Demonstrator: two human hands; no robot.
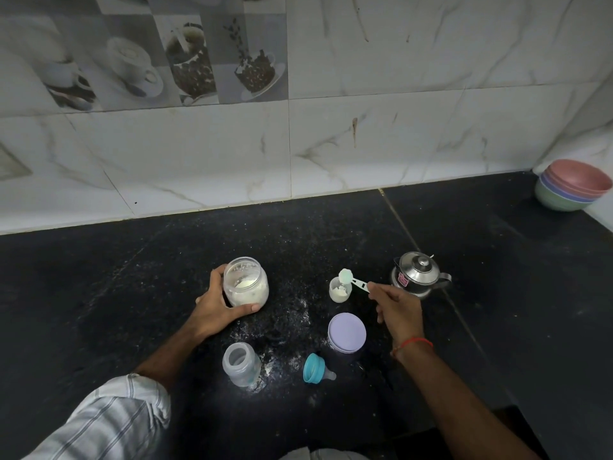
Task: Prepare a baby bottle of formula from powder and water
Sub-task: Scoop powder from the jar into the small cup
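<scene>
Left hand wraps the open powder jar, standing on tabletop. Right hand pinches scoop handle; heaped bowl sits above small cup, just beyond its fingertips.

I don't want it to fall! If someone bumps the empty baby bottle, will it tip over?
Probably, yes. The baby bottle looks like clear plastic with nothing inside, so it is likely very light. It stands upright and taller than it is wide, so a nudge could topple it. Being round, it might then roll through the spilled powder.
</scene>
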